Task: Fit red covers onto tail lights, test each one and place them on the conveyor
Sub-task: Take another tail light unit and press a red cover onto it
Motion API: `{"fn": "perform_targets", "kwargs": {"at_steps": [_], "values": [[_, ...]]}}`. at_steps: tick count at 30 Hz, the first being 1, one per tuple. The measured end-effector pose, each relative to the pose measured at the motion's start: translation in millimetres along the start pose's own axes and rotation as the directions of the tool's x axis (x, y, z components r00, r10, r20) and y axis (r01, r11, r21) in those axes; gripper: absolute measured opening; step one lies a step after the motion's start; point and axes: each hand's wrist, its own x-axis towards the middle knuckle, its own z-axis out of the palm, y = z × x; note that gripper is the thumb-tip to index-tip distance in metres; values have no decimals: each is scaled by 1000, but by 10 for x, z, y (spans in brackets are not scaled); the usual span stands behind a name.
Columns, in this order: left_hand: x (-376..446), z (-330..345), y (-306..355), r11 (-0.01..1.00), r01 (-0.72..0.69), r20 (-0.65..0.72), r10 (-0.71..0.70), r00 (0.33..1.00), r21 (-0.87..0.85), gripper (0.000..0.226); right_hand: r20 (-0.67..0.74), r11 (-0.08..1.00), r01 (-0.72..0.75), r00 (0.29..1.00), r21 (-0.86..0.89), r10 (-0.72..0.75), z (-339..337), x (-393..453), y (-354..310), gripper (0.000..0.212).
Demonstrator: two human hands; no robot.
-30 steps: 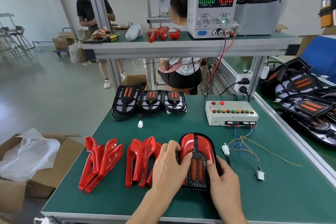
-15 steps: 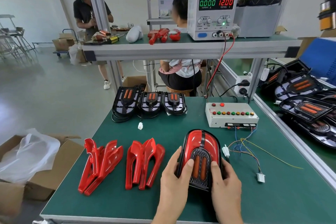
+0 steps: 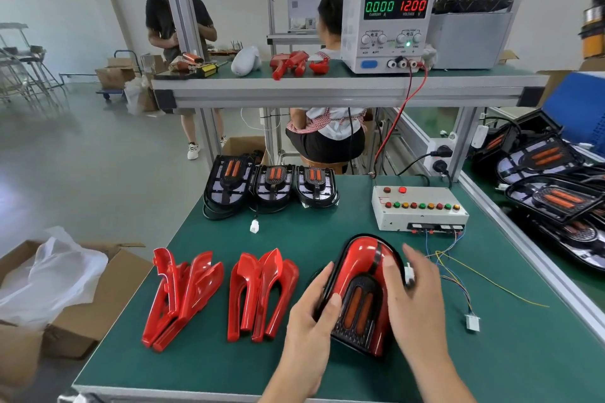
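Tail light (image 3: 358,285) between both hands, near table edge (image 3: 229,394)

Covers (image 3: 262,294) left of tail light (image 3: 360,291)

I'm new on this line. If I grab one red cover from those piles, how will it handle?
The red covers look like thin, glossy moulded plastic, so probably light, fairly stiff and a bit slippery. They lean nested against each other, so pulling one may topple its neighbours. Their narrow prongs could flex or snap if squeezed hard.

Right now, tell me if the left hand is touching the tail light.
Touching. The head view shows the left hand curled round the left edge of the tail light, thumb lying on its black grille.
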Motion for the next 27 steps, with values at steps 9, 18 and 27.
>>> {"fn": "perform_targets", "kwargs": {"at_steps": [9, 18, 27], "values": [[32, -55, 92, 999, -23, 83, 21, 996, 26, 43, 697, 990, -36, 707, -137, 122, -131, 843, -509, 13], [27, -104, 104, 999, -13, 106, 9, 994, 37, 46, 791, 975, -221, 592, -24, 154, -164, 949, -455, 27], [42, -93, 69, 999, 39, 89, -37, 995, -19, 42, 741, 974, -226, 655, 6, 147, -121, 895, -428, 9]]}}
